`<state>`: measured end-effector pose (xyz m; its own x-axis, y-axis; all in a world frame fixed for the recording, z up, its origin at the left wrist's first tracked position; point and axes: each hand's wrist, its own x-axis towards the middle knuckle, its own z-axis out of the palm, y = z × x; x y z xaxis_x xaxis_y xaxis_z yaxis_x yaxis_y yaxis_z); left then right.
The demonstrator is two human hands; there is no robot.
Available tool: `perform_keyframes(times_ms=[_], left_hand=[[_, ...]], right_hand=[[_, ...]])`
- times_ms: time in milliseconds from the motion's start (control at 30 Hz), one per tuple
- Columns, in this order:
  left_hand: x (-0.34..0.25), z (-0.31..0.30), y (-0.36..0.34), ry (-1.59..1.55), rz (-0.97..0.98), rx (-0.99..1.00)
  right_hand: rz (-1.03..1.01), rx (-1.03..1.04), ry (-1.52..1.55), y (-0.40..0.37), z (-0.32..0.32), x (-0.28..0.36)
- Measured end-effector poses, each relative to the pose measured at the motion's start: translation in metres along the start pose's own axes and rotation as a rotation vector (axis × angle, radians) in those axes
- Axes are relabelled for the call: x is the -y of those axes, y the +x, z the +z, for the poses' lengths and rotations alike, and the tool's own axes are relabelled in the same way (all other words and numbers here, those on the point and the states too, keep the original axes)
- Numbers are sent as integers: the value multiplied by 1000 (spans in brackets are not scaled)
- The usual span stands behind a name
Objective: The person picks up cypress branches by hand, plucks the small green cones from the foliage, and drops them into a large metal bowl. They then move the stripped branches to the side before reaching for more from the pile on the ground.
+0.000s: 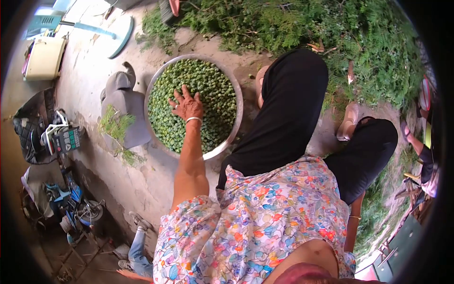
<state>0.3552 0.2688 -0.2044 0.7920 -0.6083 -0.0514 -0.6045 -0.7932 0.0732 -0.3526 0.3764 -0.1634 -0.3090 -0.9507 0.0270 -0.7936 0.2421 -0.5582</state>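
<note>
A wide round metal basin stands on the concrete floor, filled with small green berries or cones. My left hand rests palm down on top of them, its fingers spread, with a ring and a pale bracelet showing. Nothing is gripped in it. On the other side, only part of my right arm shows beside my leg, and my right hand is hidden.
Cut green branches are heaped beyond the basin and along the right. A gray object lies left of the basin, with a sprig on it. Farther left are a blue bike and a fan. Other people's limbs show at lower left and far right.
</note>
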Motion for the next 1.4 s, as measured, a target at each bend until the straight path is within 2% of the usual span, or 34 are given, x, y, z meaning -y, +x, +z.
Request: perform_keyframes(times_ms=[133, 167, 233, 267, 333, 367, 400, 467, 533, 600, 667, 700, 733, 800, 833, 867, 900, 933, 1033, 1067, 1100, 1133, 1167, 1200, 1267, 1400], left_hand=[[6, -40, 4, -228, 30, 160], [14, -41, 8, -325, 49, 69], [29, -37, 9, -305, 117, -144], [44, -32, 16, -313, 185, -252], [62, -26, 22, -496, 271, -340], [65, -32, 18, -404, 308, -348], [73, -30, 19, -272, 359, -348], [59, -60, 3, -126, 191, -49], [54, -70, -2, -58, 194, -33], [51, -78, -4, 27, 191, -8], [38, -78, 0, 23, 241, -84], [32, -72, 4, 0, 280, -223], [24, -67, 9, 4, 279, -213], [4, -63, 21, -261, 388, -164], [-21, -68, 19, -412, 491, -252], [-42, -68, 20, -481, 504, -214], [-65, -63, 20, -535, 488, -175], [-86, -51, 20, -572, 523, -205], [-140, 14, 17, -910, 365, 152], [-162, 25, 14, -789, 379, 198], [-177, 54, 14, -784, 426, 217], [-190, 74, 13, -821, 318, 340], [-200, 91, 16, -628, 429, 284], [-206, 107, 22, -469, 449, 324], [-219, 126, 23, -310, 301, 373], [-225, 160, 31, -215, 181, 486]], right_hand=[[-172, -166, -80, 11, -21, -1], [-104, -112, -169, 21, -31, 14], [85, 73, -444, 40, -53, 40], [86, 68, -444, 47, -59, 33], [280, -34, -1, 65, -75, 12], [326, -46, -163, 75, -88, 25], [326, -47, -166, 83, -97, 41], [338, -52, 47, 100, -117, 73], [257, -26, 90, 132, -140, 96], [257, -72, 81, 153, -139, 131], [168, -169, 121, 172, -129, 183], [172, -164, 112, 183, -124, 199], [122, -112, 127, 194, -119, 214], [79, -49, 138, 214, -99, 239], [21, -32, 110, 223, -86, 251], [-37, -11, 83, 229, -72, 262], [-26, 4, 79, 234, -55, 273], [-26, 103, 137, 238, -39, 285], [-68, 286, 184, 245, 0, 306], [-114, 366, 171, 248, 12, 314], [-53, 404, 202, 246, 23, 328], [-49, 407, 207, 248, 32, 330], [-86, 446, 173, 250, 41, 328], [-123, 484, 137, 252, 49, 329], [-80, 523, 152, 253, 57, 337], [-53, 570, 114, 252, 71, 342]])
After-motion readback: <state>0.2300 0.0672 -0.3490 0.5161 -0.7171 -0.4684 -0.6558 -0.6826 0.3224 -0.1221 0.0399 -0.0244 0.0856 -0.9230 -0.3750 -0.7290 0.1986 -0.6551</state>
